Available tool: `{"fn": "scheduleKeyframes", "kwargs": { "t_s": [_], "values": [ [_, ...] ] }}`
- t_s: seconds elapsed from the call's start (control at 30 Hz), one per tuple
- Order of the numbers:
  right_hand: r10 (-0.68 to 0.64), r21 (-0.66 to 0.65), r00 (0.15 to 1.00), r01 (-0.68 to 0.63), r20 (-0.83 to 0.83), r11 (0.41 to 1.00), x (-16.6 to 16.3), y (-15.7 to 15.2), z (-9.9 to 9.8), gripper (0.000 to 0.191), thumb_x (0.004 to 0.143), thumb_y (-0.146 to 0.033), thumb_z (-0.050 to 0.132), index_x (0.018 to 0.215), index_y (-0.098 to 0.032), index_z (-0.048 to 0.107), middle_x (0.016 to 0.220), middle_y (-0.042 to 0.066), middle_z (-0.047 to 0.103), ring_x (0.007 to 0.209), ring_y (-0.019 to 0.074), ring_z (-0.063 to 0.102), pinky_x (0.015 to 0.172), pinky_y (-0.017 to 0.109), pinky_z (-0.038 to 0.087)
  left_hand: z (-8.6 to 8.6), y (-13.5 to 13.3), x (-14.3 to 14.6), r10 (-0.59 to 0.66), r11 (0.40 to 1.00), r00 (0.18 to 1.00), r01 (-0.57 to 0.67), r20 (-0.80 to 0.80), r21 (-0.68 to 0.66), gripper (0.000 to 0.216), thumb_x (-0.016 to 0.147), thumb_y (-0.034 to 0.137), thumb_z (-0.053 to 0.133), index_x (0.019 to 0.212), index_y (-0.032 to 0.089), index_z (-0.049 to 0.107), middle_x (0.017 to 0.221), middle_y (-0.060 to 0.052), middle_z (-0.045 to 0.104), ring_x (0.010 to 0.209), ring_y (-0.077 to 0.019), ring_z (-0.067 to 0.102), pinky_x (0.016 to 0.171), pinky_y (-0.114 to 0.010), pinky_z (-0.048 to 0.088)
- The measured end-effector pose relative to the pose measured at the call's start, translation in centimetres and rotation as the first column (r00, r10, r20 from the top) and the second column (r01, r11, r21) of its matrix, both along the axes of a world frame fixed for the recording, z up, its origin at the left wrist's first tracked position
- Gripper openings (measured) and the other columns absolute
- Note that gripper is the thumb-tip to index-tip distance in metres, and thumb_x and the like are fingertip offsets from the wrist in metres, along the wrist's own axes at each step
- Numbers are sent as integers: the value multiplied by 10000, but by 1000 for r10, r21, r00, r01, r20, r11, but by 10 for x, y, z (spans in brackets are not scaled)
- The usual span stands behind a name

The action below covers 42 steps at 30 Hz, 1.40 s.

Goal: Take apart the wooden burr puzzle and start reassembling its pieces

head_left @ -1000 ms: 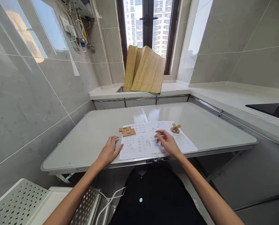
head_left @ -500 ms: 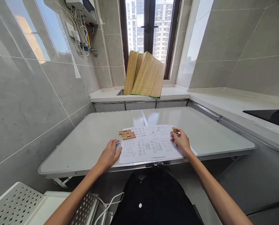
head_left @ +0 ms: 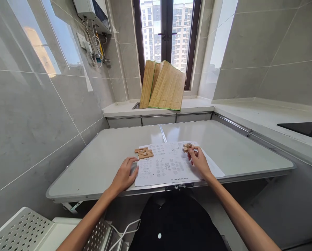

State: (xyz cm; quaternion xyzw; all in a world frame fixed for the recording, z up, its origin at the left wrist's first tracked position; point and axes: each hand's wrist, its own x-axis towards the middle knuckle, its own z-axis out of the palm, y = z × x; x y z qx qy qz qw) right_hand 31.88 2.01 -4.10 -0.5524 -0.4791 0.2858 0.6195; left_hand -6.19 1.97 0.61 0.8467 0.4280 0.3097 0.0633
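A printed sheet of paper [head_left: 156,176] with rows of small diagrams lies on the white folding table. My right hand [head_left: 198,160] is over its right side, fingers closed round a small wooden block puzzle [head_left: 186,147] whose stubby ends stick out beyond the fingertips. My left hand [head_left: 125,174] rests flat beside the sheet's left edge, fingers apart and holding nothing. Just beyond it, several notched wooden puzzle pieces [head_left: 145,154] lie side by side on the sheet's upper left corner.
The white folding table [head_left: 103,153] has a metal seam [head_left: 162,133] down its middle. Behind it a folded bamboo mat [head_left: 169,87] leans at the window. A white perforated rack [head_left: 22,226] and a white cable [head_left: 124,232] are at lower left.
My right hand has shifted slightly left and turned the wooden block puzzle, so more of it shows. My left hand stays on the table. The view has tilted a little.
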Motion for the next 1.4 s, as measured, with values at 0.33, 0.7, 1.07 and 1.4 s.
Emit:
{"fn": "scheduleKeyframes", "kwargs": {
  "t_s": [0.33,0.7,1.07,1.4],
  "values": [
    [477,-32,878,-478,-22,878,-100,-28,30,408,902,-650,603,956,-257,512,763,-8,646,621,157,574,466,229,400,17,2,63,28,823,873,256,486,-506,500,932,601,600,1242,209,600,1312,-116,663,1222,-276,642,1104,-477,494],
    [629,20,774,-629,-77,777,-118,-35,33,394,958,-586,574,1160,-273,444,955,7,673,647,140,634,465,214,420,23,-4,81,57,682,759,445,649,-581,518,913,608,647,1183,166,654,1170,-110,733,1146,-280,689,1048,-468,550],
    [744,-80,667,-740,40,668,-103,-32,41,411,952,-578,593,1029,-183,678,872,45,702,672,153,639,538,248,488,12,-7,75,-91,770,783,447,615,-455,621,833,477,787,1338,215,537,1426,-150,605,1348,-305,581,1177,-498,442],
    [196,102,871,-269,451,958,-124,-39,26,173,952,-388,595,1025,-238,640,838,42,709,685,206,643,648,319,469,10,-15,78,-51,908,820,276,570,-316,547,821,426,803,1295,219,622,1389,-118,653,1302,-310,619,1174,-500,447]
  ]
}}
